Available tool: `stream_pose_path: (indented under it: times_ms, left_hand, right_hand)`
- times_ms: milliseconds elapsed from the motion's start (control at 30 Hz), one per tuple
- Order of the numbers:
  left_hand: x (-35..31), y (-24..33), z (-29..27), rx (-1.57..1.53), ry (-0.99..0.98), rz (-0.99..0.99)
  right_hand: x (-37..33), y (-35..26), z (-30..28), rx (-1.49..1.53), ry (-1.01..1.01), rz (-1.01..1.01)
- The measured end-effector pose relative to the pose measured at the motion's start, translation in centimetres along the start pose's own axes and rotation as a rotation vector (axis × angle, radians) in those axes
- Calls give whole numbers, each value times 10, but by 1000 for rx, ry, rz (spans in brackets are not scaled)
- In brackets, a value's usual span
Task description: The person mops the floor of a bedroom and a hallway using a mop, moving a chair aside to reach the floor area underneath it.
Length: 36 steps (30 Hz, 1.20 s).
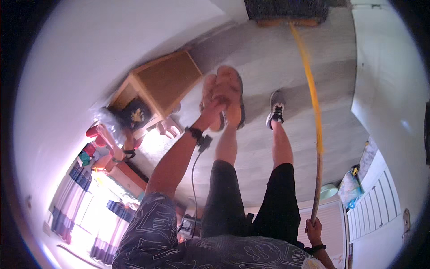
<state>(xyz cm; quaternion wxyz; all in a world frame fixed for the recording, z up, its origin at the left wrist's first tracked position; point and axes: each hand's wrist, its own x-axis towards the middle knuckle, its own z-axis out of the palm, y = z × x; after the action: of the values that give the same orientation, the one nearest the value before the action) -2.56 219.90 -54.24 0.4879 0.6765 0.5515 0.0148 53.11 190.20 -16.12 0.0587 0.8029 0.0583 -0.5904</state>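
My left hand (pixel 218 104) reaches forward, its fingers closed on a pair of brownish-pink slippers (pixel 229 80). The slippers are slightly blurred and hide most of my left foot. At the lower right, my right hand (pixel 313 228) is wrapped round the near end of a broom (pixel 309 76). The broom's handle is bare wood near my hand and yellow farther along. It runs away across the floor to a wide head with dark bristles and an orange-brown base at the top edge.
A brown wooden cabinet (pixel 168 83) stands left of my feet, with a plastic bag (pixel 109 125) and shoes beside it. My right foot wears a grey sneaker (pixel 277 110). White walls and a white door (pixel 380 67) flank the grey floor (pixel 255 49). A pale green basin (pixel 328 191) lies right.
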Motion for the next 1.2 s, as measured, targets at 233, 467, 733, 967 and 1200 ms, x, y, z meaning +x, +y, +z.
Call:
stream_pose_path:
  times_ms: [233, 467, 733, 967, 1200]
  left_hand:
    - [-171, 130, -107, -348, 14, -95]
    - [-295, 175, -191, 155, 185, 115]
    - [-303, 55, -236, -23, 462, -216]
    - [-276, -127, -270, 294, 491, -288]
    - [-271, -44, -271, 37, 635, -414]
  right_hand:
    - [-80, -77, -37, -132, -26, -216]
    - [-137, -108, -10, -185, -60, -198]
    - [-161, -78, 80, -153, 25, -236]
    - [-198, -98, 159, -128, -45, -268]
    - [-229, -80, 193, -88, 10, -209]
